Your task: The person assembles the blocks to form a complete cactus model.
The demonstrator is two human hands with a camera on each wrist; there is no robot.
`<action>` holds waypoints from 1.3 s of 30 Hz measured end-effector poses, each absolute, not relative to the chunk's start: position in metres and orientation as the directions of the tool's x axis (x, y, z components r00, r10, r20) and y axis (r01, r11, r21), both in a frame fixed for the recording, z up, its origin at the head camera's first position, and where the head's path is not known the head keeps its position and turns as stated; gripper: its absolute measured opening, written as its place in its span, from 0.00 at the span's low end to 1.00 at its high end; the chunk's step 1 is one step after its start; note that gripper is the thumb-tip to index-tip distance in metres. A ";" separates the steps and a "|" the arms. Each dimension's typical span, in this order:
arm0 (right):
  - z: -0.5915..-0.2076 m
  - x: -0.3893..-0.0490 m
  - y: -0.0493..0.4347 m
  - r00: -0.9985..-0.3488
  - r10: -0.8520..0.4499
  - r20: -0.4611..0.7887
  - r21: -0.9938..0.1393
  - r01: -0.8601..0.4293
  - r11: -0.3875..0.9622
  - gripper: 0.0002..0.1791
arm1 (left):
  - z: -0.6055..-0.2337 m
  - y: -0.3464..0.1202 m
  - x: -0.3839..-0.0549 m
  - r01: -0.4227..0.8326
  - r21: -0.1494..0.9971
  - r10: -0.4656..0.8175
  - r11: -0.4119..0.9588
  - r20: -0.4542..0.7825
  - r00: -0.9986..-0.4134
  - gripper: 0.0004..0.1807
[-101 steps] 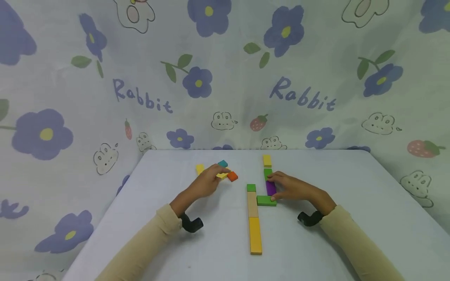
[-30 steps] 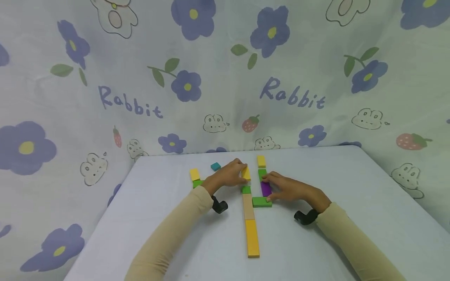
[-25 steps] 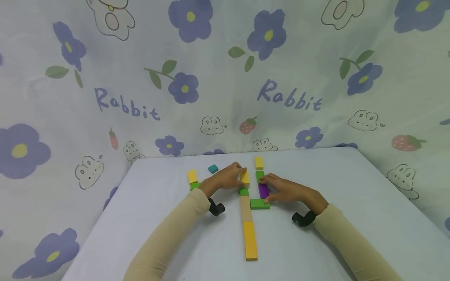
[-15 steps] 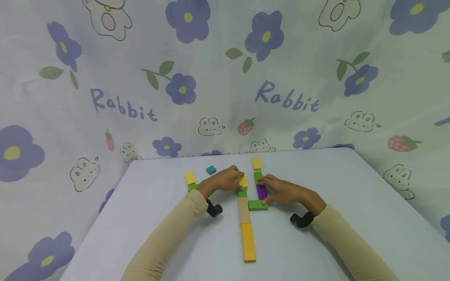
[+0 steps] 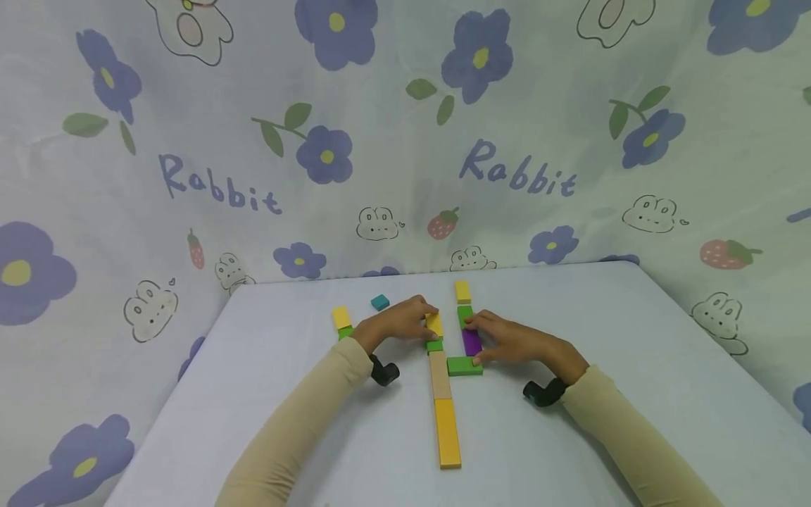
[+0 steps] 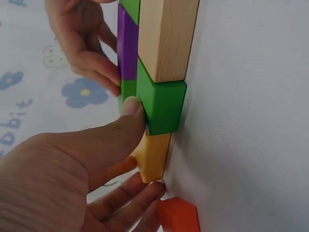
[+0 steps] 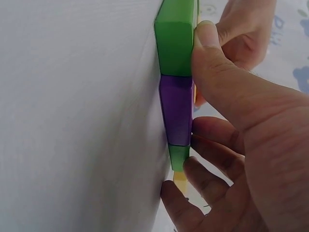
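Observation:
My left hand (image 5: 400, 321) pinches a yellow block (image 5: 434, 324) at the far end of a row. In the left wrist view its thumb reaches over the small green block (image 6: 165, 107), and the other fingertips are at the yellow block's far end. Nearer in that row come a tan block (image 5: 440, 374) and a long orange-yellow block (image 5: 448, 433). My right hand (image 5: 516, 341) grips along a second row, with its thumb on the crosswise green block (image 5: 464, 365) and fingers by the purple block (image 5: 472, 342) and far green block (image 5: 464, 316).
Beyond the right row lies another yellow block (image 5: 463, 291). To the left are a teal block (image 5: 380, 302), a yellow block (image 5: 341, 317) and a partly covered green block (image 5: 344, 333). An orange block (image 6: 179, 214) is by the left fingertips in the left wrist view.
My left hand has gone right from the loose blocks with the yellow block, then drawn it nearer, against the small green block. My right hand stays at its row. The head view has shifted slightly.

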State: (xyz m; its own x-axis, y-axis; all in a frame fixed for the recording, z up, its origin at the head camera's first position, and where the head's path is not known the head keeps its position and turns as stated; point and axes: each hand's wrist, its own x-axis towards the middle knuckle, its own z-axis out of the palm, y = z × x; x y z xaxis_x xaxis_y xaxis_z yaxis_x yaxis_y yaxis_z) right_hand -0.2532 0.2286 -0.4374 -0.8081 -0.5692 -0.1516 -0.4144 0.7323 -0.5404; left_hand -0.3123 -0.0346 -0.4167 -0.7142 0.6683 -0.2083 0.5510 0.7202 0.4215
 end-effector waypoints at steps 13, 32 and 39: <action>-0.440 -0.251 0.228 -0.810 -0.567 -0.150 -0.551 -0.408 0.728 0.41 | -0.429 -0.037 -0.311 0.505 0.455 0.632 0.733 -0.181 -0.754 0.33; -0.437 -0.253 0.232 -0.805 -0.580 -0.122 -0.546 -0.434 0.717 0.40 | -0.422 -0.033 -0.307 0.591 0.353 0.667 0.725 -0.146 -0.731 0.32; -0.440 -0.254 0.231 -0.806 -0.576 -0.136 -0.543 -0.426 0.724 0.41 | -0.419 -0.033 -0.295 0.607 0.315 0.669 0.730 -0.145 -0.729 0.31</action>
